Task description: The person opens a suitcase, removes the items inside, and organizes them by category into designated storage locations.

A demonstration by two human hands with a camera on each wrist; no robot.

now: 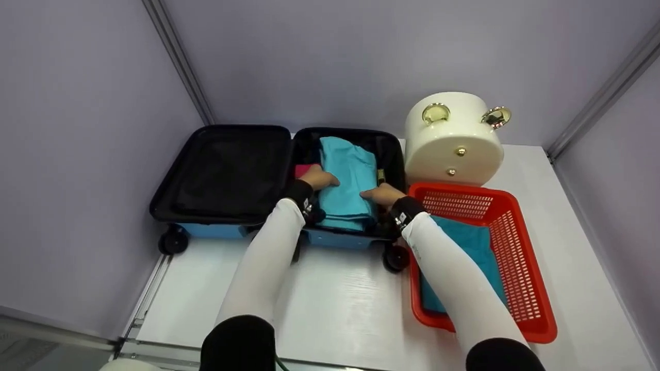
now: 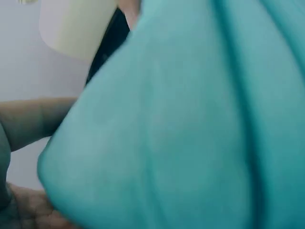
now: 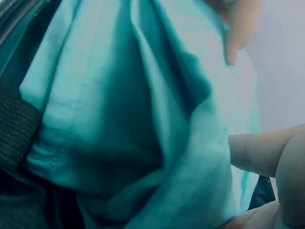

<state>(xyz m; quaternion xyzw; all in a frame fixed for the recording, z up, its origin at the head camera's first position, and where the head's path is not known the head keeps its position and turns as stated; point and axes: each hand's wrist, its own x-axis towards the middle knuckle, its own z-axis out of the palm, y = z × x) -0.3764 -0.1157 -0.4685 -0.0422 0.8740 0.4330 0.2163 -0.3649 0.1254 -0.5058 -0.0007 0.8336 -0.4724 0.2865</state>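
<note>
A folded turquoise cloth point(image 1: 348, 178), like a garment, lies over the right half of an open blue suitcase point(image 1: 337, 240) with a black lining. My left hand point(image 1: 318, 179) grips its left edge, thumb on top and fingers underneath. On the opposite edge my right hand point(image 1: 384, 196) pinches the fabric the same way. In the left wrist view the cloth point(image 2: 143, 129) fills most of the picture, with the thumb point(image 2: 38, 117) beside it. Loose folds of cloth point(image 3: 119, 119) hang near the black strap point(image 3: 19, 129) in the right wrist view. Something pink point(image 1: 305, 170) shows beside my left hand.
The suitcase's other half point(image 1: 227, 175) lies flat on the left, its wheels toward me. A red basket point(image 1: 515, 257) with darker teal cloth point(image 1: 466, 242) stands under my right forearm. Behind it is a cream rounded container point(image 1: 451, 136) with gold handles. Walls enclose the white table point(image 1: 340, 304).
</note>
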